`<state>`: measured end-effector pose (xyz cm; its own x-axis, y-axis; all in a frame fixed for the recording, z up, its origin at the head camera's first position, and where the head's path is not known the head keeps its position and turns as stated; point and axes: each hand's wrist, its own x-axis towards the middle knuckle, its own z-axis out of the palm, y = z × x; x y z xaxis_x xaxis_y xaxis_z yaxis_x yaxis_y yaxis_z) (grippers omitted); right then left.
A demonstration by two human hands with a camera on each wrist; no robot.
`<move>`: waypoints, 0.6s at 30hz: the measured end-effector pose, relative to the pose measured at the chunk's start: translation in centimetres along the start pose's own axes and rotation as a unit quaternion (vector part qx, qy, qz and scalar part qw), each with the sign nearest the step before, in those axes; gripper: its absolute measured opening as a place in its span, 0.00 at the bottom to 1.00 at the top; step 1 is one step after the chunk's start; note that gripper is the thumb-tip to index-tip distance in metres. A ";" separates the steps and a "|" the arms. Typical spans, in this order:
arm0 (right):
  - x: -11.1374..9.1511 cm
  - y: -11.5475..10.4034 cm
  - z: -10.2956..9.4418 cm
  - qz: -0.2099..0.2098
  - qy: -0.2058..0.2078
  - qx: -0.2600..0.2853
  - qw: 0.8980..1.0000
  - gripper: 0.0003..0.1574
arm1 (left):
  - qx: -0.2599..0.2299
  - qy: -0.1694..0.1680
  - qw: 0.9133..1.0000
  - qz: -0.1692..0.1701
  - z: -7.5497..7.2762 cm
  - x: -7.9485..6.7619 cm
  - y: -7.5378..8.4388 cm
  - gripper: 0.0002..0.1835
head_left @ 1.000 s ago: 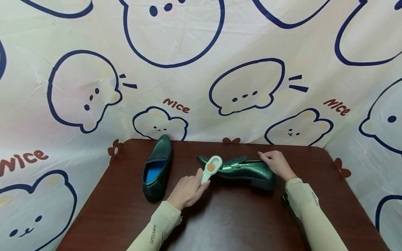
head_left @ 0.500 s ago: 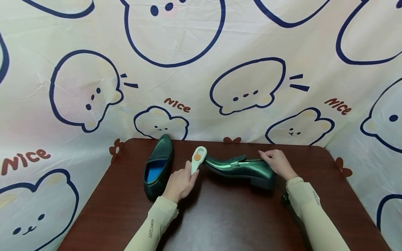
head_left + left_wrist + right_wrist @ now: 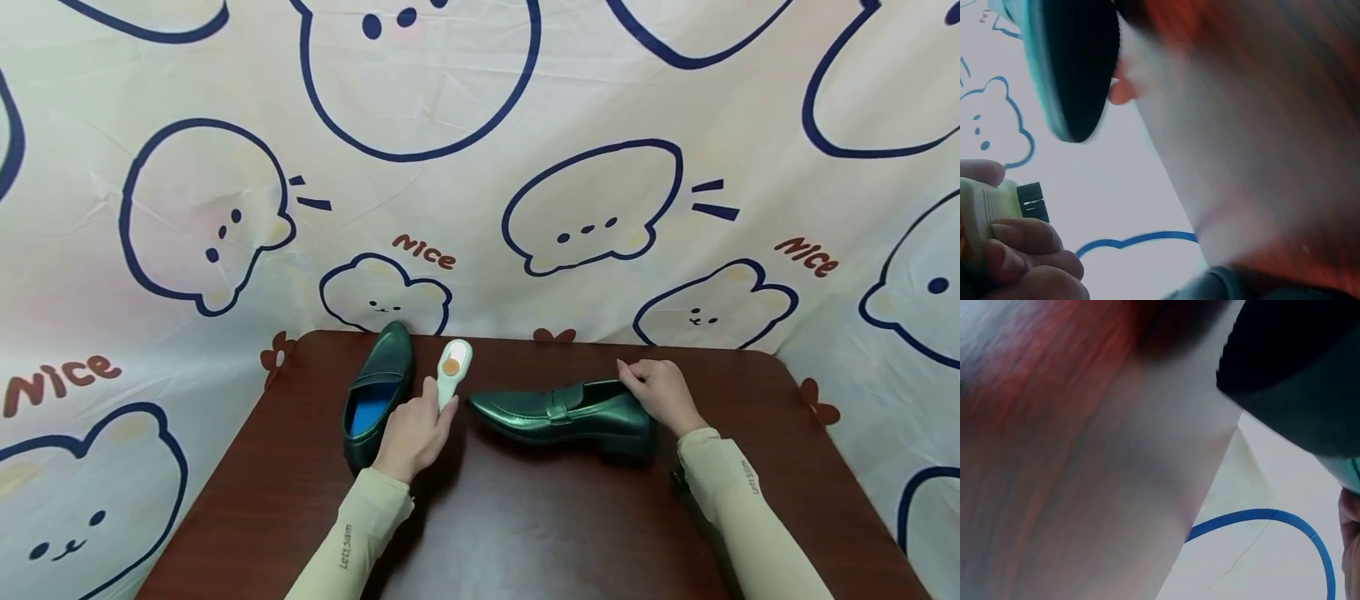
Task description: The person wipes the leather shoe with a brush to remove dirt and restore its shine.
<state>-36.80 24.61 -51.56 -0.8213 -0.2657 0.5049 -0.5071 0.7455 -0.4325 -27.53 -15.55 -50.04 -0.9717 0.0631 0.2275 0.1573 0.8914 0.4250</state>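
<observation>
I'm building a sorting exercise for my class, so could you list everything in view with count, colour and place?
table: 1, dark red-brown, under the shoes and arms
backdrop: 1, off-white with navy drawings, behind and beside the table
left-side shoe: 1, dark green, blue inside, toe towards the backdrop
right-side shoe: 1, shiny green, toe pointing left, heel end in the right hand
brush: 1, whitish with an orange spot, dark bristles, in the left hand, between the shoes
dark item: 1, black, by the right sleeve, too hidden to identify
sleeves: 2, cream, one on each arm
hands: 2, bare, left on the brush, right on the right-side shoe
</observation>
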 end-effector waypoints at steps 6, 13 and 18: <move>0.7 -0.4 0.2 -0.116 0.094 -0.067 0.987 0.35 | -0.016 0.009 1.000 0.020 -0.1 -0.2 1.0 0.19; 0.9 0.0 -0.1 -0.129 0.073 -0.136 0.980 0.31 | -0.026 -0.011 0.999 0.018 0.6 -0.3 1.6 0.19; 0.8 0.7 -0.6 -0.095 0.048 -0.131 0.986 0.26 | -0.028 -0.013 0.999 0.018 0.9 -0.4 1.7 0.18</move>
<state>-37.63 25.26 -51.02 -0.6835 -0.3650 0.6321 -0.5530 0.8242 -0.1220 -27.01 -13.67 -50.24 -0.9694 0.1080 0.2205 0.2020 0.8613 0.4662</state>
